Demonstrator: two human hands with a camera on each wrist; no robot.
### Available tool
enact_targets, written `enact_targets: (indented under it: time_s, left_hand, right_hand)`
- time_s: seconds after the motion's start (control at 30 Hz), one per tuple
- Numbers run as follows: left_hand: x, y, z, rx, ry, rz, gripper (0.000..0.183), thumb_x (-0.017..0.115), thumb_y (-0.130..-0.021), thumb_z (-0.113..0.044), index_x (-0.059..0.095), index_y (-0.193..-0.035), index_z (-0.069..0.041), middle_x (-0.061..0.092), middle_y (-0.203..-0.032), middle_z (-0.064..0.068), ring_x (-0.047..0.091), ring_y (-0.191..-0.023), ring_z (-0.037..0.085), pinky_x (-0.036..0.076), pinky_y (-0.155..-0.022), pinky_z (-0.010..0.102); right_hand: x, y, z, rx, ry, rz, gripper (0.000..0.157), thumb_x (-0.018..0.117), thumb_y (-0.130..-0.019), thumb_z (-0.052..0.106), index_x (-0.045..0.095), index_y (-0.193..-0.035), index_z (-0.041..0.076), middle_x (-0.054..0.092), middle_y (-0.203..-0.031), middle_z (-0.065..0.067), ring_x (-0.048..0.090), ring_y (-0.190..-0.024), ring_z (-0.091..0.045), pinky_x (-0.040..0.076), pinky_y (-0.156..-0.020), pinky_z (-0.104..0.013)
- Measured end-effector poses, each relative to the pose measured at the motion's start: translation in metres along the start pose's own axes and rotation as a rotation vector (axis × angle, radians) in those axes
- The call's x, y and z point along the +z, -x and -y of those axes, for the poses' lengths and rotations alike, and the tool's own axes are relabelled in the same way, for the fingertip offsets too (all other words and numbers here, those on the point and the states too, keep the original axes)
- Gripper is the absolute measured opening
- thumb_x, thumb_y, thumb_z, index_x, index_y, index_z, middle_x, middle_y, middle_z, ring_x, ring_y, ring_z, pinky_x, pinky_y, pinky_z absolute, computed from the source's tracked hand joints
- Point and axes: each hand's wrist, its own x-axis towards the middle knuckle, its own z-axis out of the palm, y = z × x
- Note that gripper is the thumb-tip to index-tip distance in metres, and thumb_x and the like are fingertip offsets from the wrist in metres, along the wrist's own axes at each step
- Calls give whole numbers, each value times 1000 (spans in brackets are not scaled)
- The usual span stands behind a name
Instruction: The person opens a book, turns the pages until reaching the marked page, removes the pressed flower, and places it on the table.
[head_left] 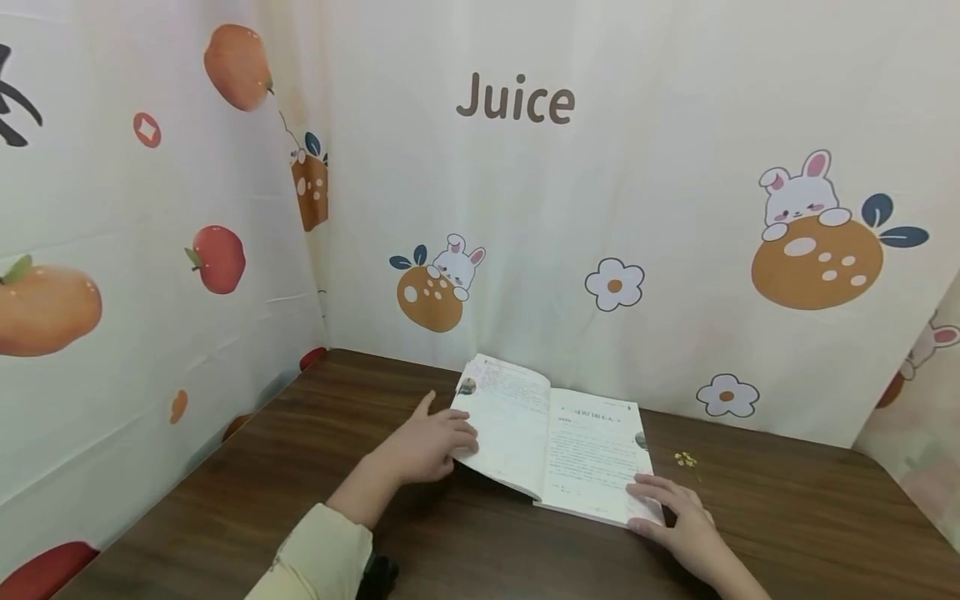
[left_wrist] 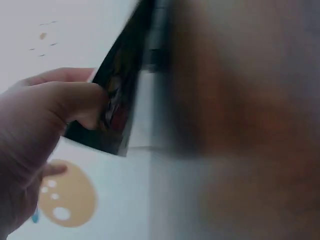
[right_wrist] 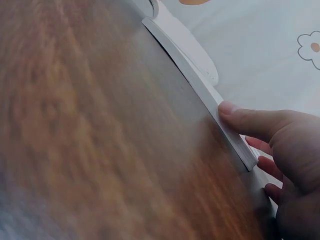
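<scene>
An open book point(head_left: 577, 462) lies near the back of the table, printed text on its pages. My left hand point(head_left: 431, 442) pinches the outer edge of its left half. In the left wrist view the thumb point(left_wrist: 82, 100) bends against the dark cover point(left_wrist: 117, 100), fingers on the far side, and that half tilts up off the table. At the lower right corner, my right hand point(head_left: 678, 521) rests with fingers on the right page. The right wrist view has the thumb point(right_wrist: 245, 117) at the book's lower edge point(right_wrist: 200, 90) and the fingers around the corner.
A small yellow flower sprig point(head_left: 686, 460) is just right of the book, on the brown wooden table point(head_left: 465, 550). Behind the table hangs a pale curtain point(head_left: 525, 208) printed with fruit, rabbits and flowers; another stretch runs along the left side. A dark object point(head_left: 378, 575) shows by the left sleeve.
</scene>
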Motion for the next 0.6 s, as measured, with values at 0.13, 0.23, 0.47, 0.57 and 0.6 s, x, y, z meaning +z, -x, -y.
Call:
enact_targets:
  time_s: [0.13, 0.23, 0.47, 0.57, 0.6]
  left_hand:
    - [-22, -7, -2, 85, 20, -308, 22, 70, -76, -12, 71, -95, -23, 64, -109, -8, 51, -115, 16, 30, -99, 52]
    - [-27, -26, -17, 53, 181, -439, 40, 71, -79, -17, 62, -117, -20, 51, -131, 1, 44, -122, 20, 35, -99, 46]
    - [0, -73, -68, -56, 638, 0, 81, 51, -90, -50, 1, -149, -28, 13, -153, 7, 20, -137, 22, 27, -106, 42]
    - [14, -81, -78, -102, 605, 235, 83, 54, -85, -56, 3, -148, -36, 7, -154, 5, 13, -139, 24, 25, -106, 45]
    - [17, -82, -81, -117, 567, 287, 83, 57, -83, -56, 7, -148, -38, 6, -154, 4, 11, -139, 24, 24, -106, 46]
  right_hand:
    - [-2, -1, 1, 23, -96, -28, 57, 75, -76, 30, 56, -123, 5, 42, -134, -20, 37, -119, -43, 28, -90, -60]
    - [-6, -2, 3, 125, -248, -24, 58, 62, -89, 31, 42, -134, 0, 33, -138, -25, 38, -122, -44, 32, -94, -57]
    - [-15, -5, 5, 273, -505, -34, 68, 15, -100, 47, 10, -145, -5, 18, -146, -29, 32, -127, -42, 18, -103, -57]
    - [-14, -7, 6, 217, -487, -57, 67, 8, -101, 42, 8, -143, -10, 19, -145, -31, 27, -129, -44, 30, -100, -43]
    - [-13, -7, 6, 197, -467, -64, 65, 8, -101, 39, 8, -142, -11, 19, -145, -32, 25, -130, -44, 32, -97, -41]
